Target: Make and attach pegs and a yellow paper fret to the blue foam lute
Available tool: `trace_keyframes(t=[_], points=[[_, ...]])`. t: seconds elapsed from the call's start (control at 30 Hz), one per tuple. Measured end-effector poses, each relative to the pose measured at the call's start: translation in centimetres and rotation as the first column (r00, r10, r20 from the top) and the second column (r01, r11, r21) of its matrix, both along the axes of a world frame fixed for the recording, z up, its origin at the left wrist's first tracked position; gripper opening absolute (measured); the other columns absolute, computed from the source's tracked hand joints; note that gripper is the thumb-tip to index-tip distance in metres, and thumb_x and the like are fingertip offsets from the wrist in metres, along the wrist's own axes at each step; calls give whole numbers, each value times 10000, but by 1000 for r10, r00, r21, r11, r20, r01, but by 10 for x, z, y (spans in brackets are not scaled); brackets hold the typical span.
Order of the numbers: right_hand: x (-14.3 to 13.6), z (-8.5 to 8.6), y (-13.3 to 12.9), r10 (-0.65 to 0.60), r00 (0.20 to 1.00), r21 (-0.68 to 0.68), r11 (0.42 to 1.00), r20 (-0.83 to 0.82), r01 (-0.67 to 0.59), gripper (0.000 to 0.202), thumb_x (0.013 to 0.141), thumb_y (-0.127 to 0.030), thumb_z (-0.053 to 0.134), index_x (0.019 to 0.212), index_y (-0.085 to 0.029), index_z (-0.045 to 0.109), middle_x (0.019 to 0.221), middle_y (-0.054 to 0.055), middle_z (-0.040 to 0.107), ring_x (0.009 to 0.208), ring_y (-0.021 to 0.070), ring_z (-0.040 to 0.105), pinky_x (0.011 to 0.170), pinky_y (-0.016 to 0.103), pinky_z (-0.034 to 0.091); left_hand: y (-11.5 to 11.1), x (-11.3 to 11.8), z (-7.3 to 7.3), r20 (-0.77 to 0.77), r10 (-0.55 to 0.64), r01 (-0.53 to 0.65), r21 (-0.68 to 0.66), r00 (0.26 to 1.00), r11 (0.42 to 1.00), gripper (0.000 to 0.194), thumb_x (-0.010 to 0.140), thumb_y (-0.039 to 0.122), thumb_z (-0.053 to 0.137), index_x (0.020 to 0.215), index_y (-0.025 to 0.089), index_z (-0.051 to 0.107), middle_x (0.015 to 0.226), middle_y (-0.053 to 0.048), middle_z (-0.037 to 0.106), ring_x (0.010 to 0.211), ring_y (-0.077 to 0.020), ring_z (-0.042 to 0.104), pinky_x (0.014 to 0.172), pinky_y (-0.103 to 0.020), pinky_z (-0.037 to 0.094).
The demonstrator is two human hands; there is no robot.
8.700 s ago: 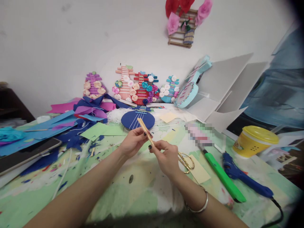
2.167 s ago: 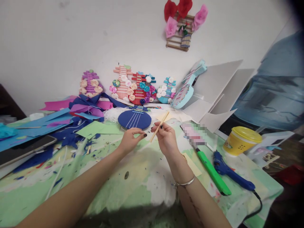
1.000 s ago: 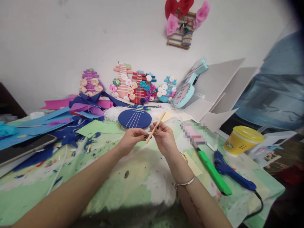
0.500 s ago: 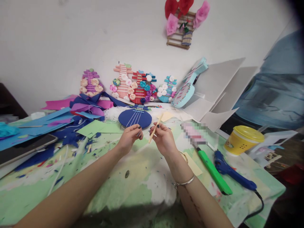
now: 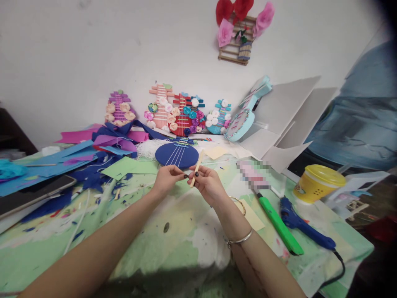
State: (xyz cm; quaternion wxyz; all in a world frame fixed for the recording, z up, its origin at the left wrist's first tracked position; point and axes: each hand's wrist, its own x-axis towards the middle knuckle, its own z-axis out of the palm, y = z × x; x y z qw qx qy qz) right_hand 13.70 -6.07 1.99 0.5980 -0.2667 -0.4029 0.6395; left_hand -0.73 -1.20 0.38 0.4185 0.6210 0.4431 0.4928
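My right hand (image 5: 210,186) is closed around a thin pale-yellow stick (image 5: 198,161), which slants up and away from me; I cannot tell whether it is wood or rolled paper. Close beside it, my left hand (image 5: 170,179) has its thumb and fingertip pinched together at the right fingers. Whatever lies in that pinch is too small to make out. Just beyond both hands, a blue round-bodied paper instrument (image 5: 176,155) with white strings lies on the table. A green paper sheet (image 5: 130,166) is to the left of my left hand.
At right lie a green utility knife (image 5: 279,225), a blue glue gun (image 5: 305,227) with its cord, and a yellow tub (image 5: 319,184). A phone (image 5: 34,194) and coloured paper scraps cover the left. Flowered paper instruments (image 5: 182,111) and white boards (image 5: 288,107) lean at the back.
My left fingertips have come right, up to the fingers of my right hand. The right hand has shifted slightly left with the stick, which now stands a little steeper.
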Motion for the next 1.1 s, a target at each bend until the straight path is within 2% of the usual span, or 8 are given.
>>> trace_keyframes(t=[0.23, 0.33, 0.43, 0.5, 0.6, 0.77, 0.9, 1.1], points=[[-2, -3, 0, -49, 998, -33, 998, 48, 50, 134, 596, -134, 641, 717, -133, 583, 579, 17, 630, 496, 123, 576, 532, 251, 436, 0, 2, 0, -78, 39, -38, 19, 996, 999, 323, 477, 329, 785, 687, 136, 632, 700, -52, 652, 707, -190, 591, 649, -295, 440], [-2, 1, -2, -68, 997, -19, 997, 21, 68, 172, 589, -117, 636, 758, -126, 606, 591, 2, 613, 508, 94, 554, 535, 222, 428, -2, 3, 4, 144, -42, 50, -50, 989, 997, 330, 578, 356, 734, 807, 132, 654, 811, -81, 664, 822, -220, 607, 731, -336, 462], [2, 3, -2, -193, 980, -69, 979, -41, 190, 220, 619, -142, 625, 835, -159, 586, 575, -30, 591, 501, 76, 540, 510, 194, 415, -5, 2, 9, 455, -218, 272, -57, 863, 961, 319, 641, 298, 698, 908, 133, 638, 990, -103, 642, 978, -257, 587, 824, -393, 464], [5, 2, -1, -259, 965, -140, 957, -33, 252, 205, 668, -201, 607, 865, -187, 553, 568, -31, 597, 492, 90, 557, 453, 180, 388, -7, 2, 13, 526, -309, 350, 23, 792, 936, 380, 594, 200, 732, 951, 135, 619, 1089, -113, 608, 1048, -278, 561, 879, -418, 449], [7, 1, 1, -283, 959, -179, 943, 5, 279, 167, 710, -212, 562, 869, -191, 516, 561, -10, 618, 488, 115, 586, 432, 181, 390, -9, 3, 15, 468, -341, 323, 121, 815, 939, 468, 543, 115, 757, 980, 139, 592, 1128, -117, 584, 1064, -290, 556, 898, -424, 448], [3, 0, 3, -242, 970, -139, 961, 2, 240, 255, 599, -46, 567, 828, -152, 535, 597, 3, 630, 556, 109, 614, 563, 202, 461, -11, 5, 14, 372, -300, 244, 189, 878, 951, 435, 596, 165, 736, 992, 141, 558, 1138, -122, 559, 1037, -289, 576, 860, -417, 486], [3, -2, 3, -185, 982, -100, 977, 45, 189, 143, 594, -96, 622, 732, -117, 593, 630, 26, 630, 555, 97, 595, 577, 211, 460, -13, 5, 16, 312, -261, 190, 242, 913, 952, 409, 614, 172, 715, 986, 142, 547, 1125, -117, 563, 1023, -281, 586, 830, -395, 514], [3, -2, 2, -198, 978, -79, 976, 71, 203, 130, 575, -108, 622, 704, -115, 625, 592, 25, 624, 511, 93, 568, 527, 210, 439, -17, 6, 17, 252, -244, 178, 257, 936, 950, 385, 635, 183, 696, 991, 139, 555, 1055, -115, 608, 1015, -268, 593, 832, -382, 519]])
